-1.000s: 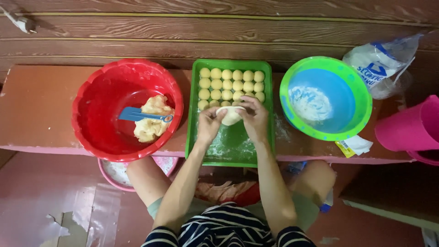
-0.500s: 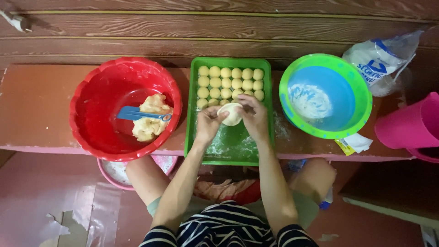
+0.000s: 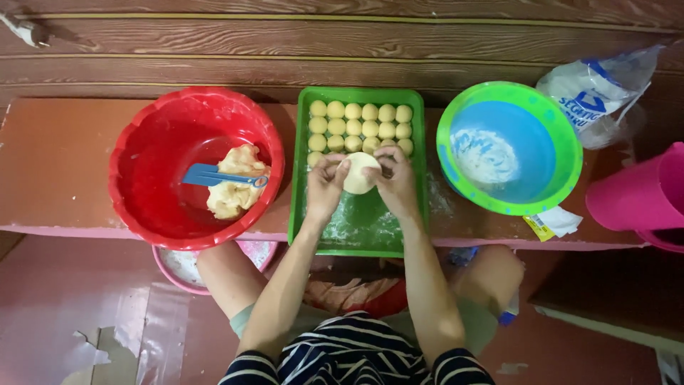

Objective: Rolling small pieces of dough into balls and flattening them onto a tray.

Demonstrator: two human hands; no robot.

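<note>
Together, left hand (image 3: 324, 187) and right hand (image 3: 396, 184) clamp their fingers on a flat dough disc (image 3: 358, 172) above the green tray (image 3: 360, 235), just beside rows of dough balls (image 3: 360, 127).

A top with dark navy and white horizontal stripes is being worn, and short sleeves (image 3: 456, 360) are ending near the upper arms. Pale greenish shorts (image 3: 246, 321) are being worn, their hems showing at both thighs. The forearms are being left bare, and nothing is being worn on the wrists. No gloves or rings are being seen on the left hand (image 3: 325, 187) or the right hand (image 3: 396, 184).
</note>
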